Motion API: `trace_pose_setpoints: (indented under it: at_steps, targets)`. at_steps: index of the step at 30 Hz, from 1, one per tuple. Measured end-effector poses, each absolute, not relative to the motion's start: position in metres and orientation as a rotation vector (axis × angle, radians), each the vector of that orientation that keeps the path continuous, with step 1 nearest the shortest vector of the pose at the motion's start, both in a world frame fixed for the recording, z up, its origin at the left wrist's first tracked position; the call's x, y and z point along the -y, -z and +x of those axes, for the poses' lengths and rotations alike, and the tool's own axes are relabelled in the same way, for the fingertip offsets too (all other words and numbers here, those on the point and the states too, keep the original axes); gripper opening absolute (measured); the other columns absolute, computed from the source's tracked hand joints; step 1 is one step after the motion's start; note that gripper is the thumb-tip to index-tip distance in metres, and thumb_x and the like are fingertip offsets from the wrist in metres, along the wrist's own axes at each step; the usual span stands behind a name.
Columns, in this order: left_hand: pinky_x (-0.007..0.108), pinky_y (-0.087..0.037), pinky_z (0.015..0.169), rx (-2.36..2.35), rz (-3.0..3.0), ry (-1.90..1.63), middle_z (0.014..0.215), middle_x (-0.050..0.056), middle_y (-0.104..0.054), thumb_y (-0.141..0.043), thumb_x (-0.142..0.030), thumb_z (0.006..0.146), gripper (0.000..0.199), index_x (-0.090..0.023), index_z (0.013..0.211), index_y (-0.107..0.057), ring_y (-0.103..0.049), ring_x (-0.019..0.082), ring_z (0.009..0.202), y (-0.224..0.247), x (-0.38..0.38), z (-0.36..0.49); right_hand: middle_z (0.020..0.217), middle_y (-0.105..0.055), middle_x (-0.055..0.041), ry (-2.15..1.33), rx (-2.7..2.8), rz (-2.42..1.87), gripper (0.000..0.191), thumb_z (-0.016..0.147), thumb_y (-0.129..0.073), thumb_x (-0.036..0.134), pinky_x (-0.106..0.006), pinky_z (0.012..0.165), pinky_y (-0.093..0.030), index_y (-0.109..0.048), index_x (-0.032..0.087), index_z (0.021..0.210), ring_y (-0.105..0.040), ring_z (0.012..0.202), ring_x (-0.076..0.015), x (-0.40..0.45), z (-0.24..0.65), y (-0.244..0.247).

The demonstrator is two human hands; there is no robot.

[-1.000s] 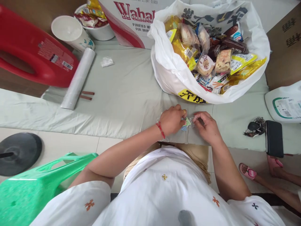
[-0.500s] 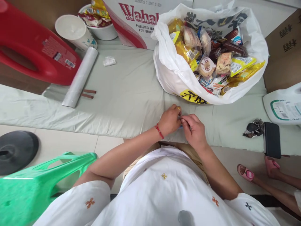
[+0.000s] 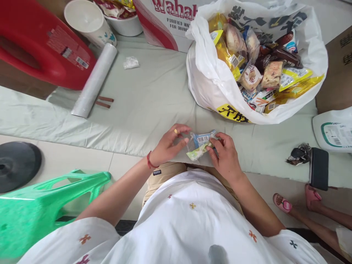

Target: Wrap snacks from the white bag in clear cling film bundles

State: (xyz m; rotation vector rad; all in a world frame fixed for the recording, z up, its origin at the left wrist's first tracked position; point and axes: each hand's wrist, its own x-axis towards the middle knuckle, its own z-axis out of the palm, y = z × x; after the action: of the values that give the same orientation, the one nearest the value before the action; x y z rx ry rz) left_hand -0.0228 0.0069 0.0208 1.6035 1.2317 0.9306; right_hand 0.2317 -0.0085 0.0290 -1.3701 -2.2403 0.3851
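Note:
A clear plastic bag (image 3: 190,146) with small wrapped snacks, one blue with a barcode and one green and white, lies at the table's front edge. My right hand (image 3: 226,156) pinches its right end between thumb and fingers. To its left, my left hand (image 3: 172,143) is open, thumb and fingers apart, with the fingertips close to the bag's left side. A ring and a red cord bracelet are on that hand and wrist. Beyond my hands stands a white plastic bag (image 3: 200,80) full of packaged snacks.
On the cloth-covered table (image 3: 148,99) are a plastic-film roll (image 3: 95,80), two brown strips (image 3: 103,102), a crumpled white scrap (image 3: 131,62), a paper cup (image 3: 88,24), a red jug (image 3: 49,47), keys (image 3: 298,154) and a phone (image 3: 319,168). A green stool (image 3: 33,212) stands left; another person's feet show at right.
My hands, together before, have moved apart. My left hand has let go and shifted left, opening its fingers. The small bag of snacks, mostly hidden earlier, now shows.

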Motion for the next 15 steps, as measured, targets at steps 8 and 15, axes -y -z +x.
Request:
trace_pose_setpoints:
  at_steps: [8, 15]
  targets:
    - [0.032, -0.048, 0.068, -1.745, 1.481, -0.578, 0.092, 0.006, -0.076, -0.061, -0.042, 0.094, 0.04, -0.016, 0.125, -0.064, -0.067, 0.02, 0.072, -0.027, 0.001, 0.016, 0.127, -0.06, -0.0162, -0.36, 2.217, -1.411, 0.035, 0.104, -0.056, 0.038, -0.043, 0.09, -0.058, -0.062, 0.021, 0.133, -0.063, 0.111, -0.0278, 0.006, 0.226, -0.031]
    - [0.03, -0.042, 0.063, -1.699, 1.433, -0.672, 0.072, 0.001, -0.07, -0.054, -0.028, 0.091, 0.015, -0.02, 0.092, -0.067, -0.062, 0.018, 0.066, -0.023, -0.011, 0.016, 0.117, -0.067, -0.0137, -0.317, 2.481, -1.111, 0.031, 0.105, -0.046, 0.024, -0.044, 0.09, -0.055, -0.064, 0.024, 0.131, -0.061, 0.102, -0.0265, 0.004, 0.221, -0.037]
